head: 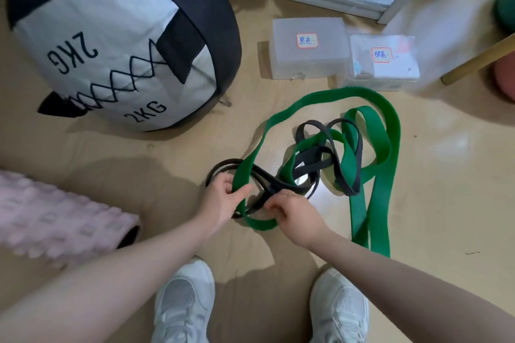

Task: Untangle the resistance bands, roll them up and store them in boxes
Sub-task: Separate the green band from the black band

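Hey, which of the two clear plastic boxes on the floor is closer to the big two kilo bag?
The frosted clear plastic box on the left, labelled 黑色; the other clear box sits farther right, beside a wooden leg.

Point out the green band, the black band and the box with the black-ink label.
green band (388,131), head view, wide outer loop at right.
black band (359,164), head view, thin strand crossing the green.
box (306,61), head view, frosted lid below its label.

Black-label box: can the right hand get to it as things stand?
Probably not yet. The right hand is closed on the black band, which is tangled with the green band. That pile lies between the hand and the black-label box. The box looks closed, nothing on it.
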